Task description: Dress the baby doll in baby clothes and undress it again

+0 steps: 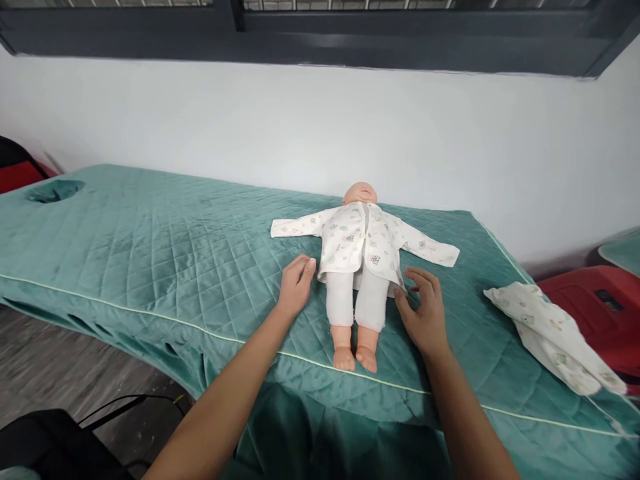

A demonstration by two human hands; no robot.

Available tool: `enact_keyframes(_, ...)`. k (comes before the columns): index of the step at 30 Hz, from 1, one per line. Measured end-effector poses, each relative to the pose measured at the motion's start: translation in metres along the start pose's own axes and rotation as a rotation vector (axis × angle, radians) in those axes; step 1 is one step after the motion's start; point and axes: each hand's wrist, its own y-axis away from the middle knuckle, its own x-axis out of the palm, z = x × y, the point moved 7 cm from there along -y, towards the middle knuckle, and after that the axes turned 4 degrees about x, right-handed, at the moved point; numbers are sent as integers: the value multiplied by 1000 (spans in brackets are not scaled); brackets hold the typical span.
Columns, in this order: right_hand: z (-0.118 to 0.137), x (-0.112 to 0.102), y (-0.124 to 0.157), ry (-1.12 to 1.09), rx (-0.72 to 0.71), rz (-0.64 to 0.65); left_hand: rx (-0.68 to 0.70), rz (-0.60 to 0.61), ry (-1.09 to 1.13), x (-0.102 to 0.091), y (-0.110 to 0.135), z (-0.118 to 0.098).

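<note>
A baby doll (pixel 343 308) lies on its back on a green quilted bed cover, with its head toward the wall and its bare feet near the front edge. It wears a white printed long-sleeved shirt (pixel 345 240), whose sleeves spread out to both sides, and white covering on its legs. Beside the shirt's left hem is my left hand (pixel 296 285), its fingers curled together with nothing visible in them. My right hand (pixel 425 313) is at the other hem, thumb and fingers apart; the thumb tip is close to the cloth, and I cannot tell whether it touches.
A folded white printed garment (pixel 555 333) lies at the right end of the bed cover (pixel 165 260). Beyond it is a red case (pixel 590 307). A white wall (pixel 225 127) runs along the back. A black object with cables (pixel 55 447) is at lower left.
</note>
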Motion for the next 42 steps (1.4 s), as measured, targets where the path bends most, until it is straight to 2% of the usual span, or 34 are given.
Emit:
enact_keyframes(6,20,17,-14,-11,-79,68,-165,12,-106,4,0,18)
enact_keyframes(12,33,43,-39,-6,-123,127,-182,15,-158,3,-1,17)
enact_keyframes(16,39,51,-39,-58,-154,174,-188,23,-134,5,-1,18)
enact_keyframes(24,41,47,-26,-97,-170,268,-172,74,-143,12,-1,22)
enact_keyframes(33,72,56,-46,239,-256,249,-222,15,-100,7,-3,25)
enact_keyframes(39,78,46,-42,213,-312,220,-216,-6,-146,5,-4,24)
enact_keyframes(42,76,38,-38,112,-289,224,-224,20,-186,7,-7,25)
